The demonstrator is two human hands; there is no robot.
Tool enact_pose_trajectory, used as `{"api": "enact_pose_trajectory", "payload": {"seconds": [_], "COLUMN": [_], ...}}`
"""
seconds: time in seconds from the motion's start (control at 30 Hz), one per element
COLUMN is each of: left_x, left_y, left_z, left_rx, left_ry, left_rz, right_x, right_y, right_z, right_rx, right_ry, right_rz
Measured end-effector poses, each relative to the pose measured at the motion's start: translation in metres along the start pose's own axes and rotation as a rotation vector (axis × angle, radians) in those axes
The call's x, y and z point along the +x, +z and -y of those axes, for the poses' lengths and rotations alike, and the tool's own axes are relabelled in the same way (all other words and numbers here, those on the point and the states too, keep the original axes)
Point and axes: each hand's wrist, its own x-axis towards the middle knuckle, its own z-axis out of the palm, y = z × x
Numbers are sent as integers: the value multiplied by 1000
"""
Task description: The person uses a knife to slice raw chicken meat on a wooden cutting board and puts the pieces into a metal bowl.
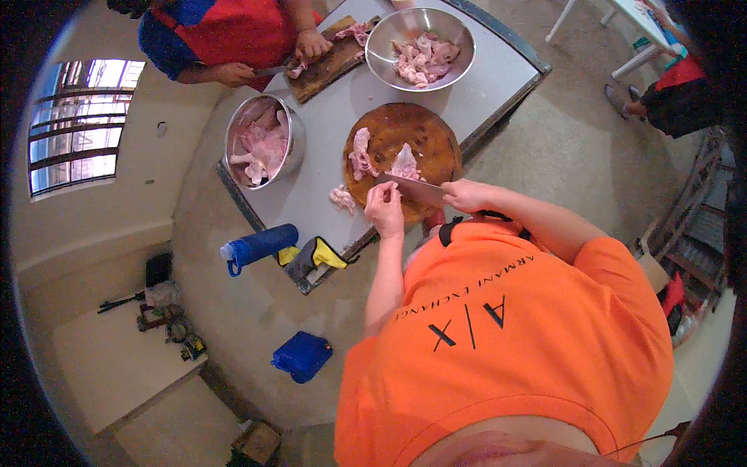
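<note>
My right hand [464, 196] grips a knife [417, 189] by its handle, the broad blade pointing left over a round wooden chopping board [440, 148]. By the blade's tip, my left hand [384, 210] is closed with its fingertips pinched together; whatever they hold, if anything, is too small to make out. Just beyond the blade lies a piece of raw chicken [405, 163]. Another long chicken piece [362, 154] rests at the board's left side. Small scraps of meat [341, 198] sit on the table beside the board.
Metal bowls of raw chicken stand left [296, 148] and beyond [370, 45] the board. Across the table, a person in a red apron [233, 35] cuts meat on a rectangular board [315, 84]. A blue bottle [264, 244] and yellow-grey cloth [310, 261] lie at the near-left corner.
</note>
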Motion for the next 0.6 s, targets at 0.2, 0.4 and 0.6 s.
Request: {"api": "enact_pose_trajectory", "payload": {"seconds": [0.2,0.4,0.6], "left_x": [4,45,46], "left_y": [6,-14,-35], "left_z": [-5,10,39], "left_rx": [3,-327,-535], "left_ry": [143,-35,-188], "left_rz": [-45,-236,-188], "right_x": [19,4,-6], "right_y": [4,13,3], "right_z": [19,4,16], "right_rx": [39,-99,-179], "right_ry": [48,14,-20], "right_rz": [-12,-59,-226]}}
